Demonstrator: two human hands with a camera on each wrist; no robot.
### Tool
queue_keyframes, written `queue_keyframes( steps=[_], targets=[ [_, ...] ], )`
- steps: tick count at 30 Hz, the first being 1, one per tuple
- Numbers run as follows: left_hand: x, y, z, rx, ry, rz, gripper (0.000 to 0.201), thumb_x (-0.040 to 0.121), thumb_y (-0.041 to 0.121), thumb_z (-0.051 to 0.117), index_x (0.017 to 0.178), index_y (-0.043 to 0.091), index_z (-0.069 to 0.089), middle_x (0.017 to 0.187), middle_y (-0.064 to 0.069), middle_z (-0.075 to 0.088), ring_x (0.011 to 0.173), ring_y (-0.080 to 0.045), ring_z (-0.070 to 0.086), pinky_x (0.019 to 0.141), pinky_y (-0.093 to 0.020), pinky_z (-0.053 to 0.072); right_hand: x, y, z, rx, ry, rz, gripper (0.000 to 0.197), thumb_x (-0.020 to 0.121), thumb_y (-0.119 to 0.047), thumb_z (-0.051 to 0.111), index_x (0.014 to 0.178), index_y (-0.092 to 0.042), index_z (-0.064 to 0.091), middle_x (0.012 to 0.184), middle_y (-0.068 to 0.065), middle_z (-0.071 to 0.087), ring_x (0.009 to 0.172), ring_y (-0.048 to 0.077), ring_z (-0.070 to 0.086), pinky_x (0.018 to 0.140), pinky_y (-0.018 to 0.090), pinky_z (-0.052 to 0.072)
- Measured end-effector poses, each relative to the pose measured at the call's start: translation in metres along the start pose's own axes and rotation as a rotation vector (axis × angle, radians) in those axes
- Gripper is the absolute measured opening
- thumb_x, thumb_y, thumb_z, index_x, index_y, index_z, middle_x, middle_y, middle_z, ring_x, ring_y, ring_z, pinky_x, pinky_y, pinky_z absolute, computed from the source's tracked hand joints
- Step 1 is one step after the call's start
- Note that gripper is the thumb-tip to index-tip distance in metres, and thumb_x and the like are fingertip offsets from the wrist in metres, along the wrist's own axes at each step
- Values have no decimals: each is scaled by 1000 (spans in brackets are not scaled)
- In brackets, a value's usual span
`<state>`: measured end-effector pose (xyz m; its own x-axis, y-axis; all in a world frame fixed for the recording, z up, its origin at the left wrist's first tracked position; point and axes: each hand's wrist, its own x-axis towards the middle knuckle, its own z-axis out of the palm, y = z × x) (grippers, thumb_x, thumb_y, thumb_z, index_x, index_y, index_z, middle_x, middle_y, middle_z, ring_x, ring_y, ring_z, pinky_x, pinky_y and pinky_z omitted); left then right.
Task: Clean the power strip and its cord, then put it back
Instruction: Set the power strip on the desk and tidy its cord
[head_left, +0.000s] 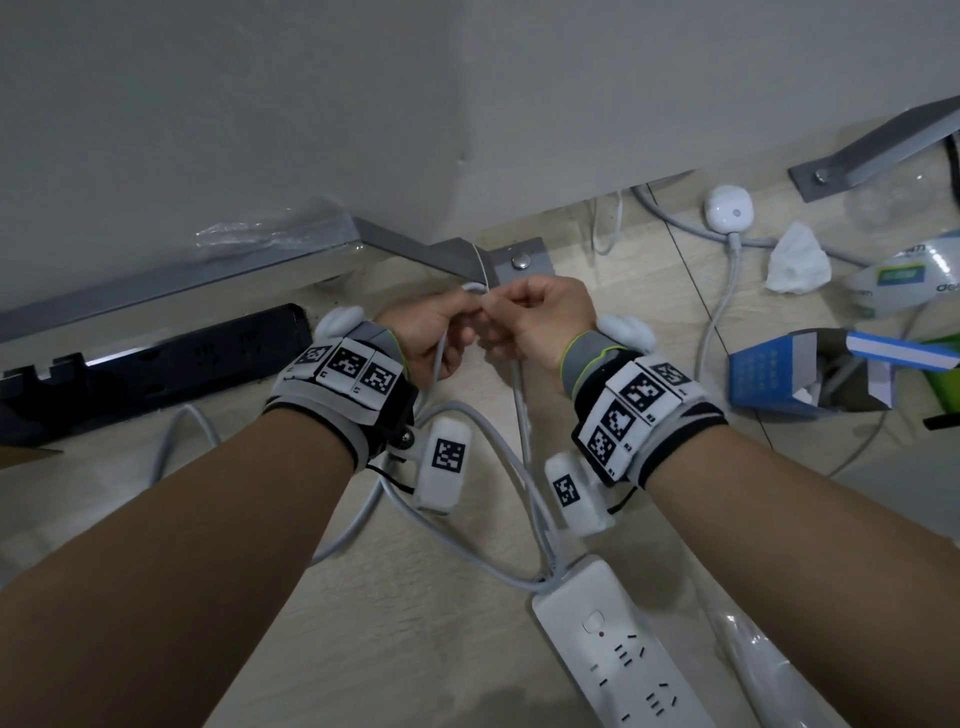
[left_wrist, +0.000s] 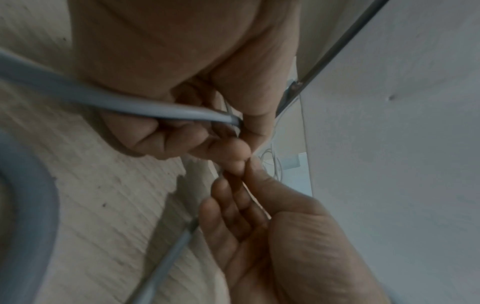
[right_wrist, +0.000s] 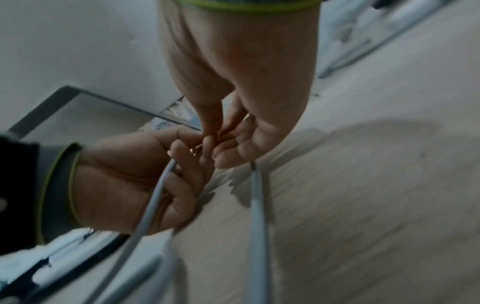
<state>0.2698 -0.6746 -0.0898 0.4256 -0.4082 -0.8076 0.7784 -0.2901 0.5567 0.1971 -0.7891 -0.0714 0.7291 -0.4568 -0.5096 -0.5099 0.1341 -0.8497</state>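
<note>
Your left hand (head_left: 436, 332) and right hand (head_left: 540, 317), fingertips together, pinch the cord (head_left: 522, 415) ahead of the power strip (head_left: 613, 649): cord-tidying step, likely; next, secure the loop.

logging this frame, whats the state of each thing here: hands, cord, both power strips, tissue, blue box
left hand: grips the cord
right hand: pinches the cord
cord: lifted in a loop between the hands, rest lying on the floor
white power strip: flat on the floor, sockets empty
black power strip: on the floor by the wall
tissue: crumpled
blue box: open, on its side
</note>
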Motion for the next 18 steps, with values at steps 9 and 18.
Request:
queue_keyframes(
  steps=[9,18],
  targets=[
    [-1,-3,-14,286,232,258,38,75,57,65,75,19,65,62,4,56,38,-10,35,41,-20,28,-9,-17,-26,-892,-12,-433,15,93,-31,56,91,-18,64,81,-5,62,72,19,54,62,26,37],
    [-16,-9,-9,587,498,713,22,91,26,57,101,15,74,97,-4,73,85,-18,66,78,-28,52,-14,-25,-30,-1000,7,-476,19,94,-29,50,97,-13,60,89,8,66,78,30,60,66,29,44]
  ],
)
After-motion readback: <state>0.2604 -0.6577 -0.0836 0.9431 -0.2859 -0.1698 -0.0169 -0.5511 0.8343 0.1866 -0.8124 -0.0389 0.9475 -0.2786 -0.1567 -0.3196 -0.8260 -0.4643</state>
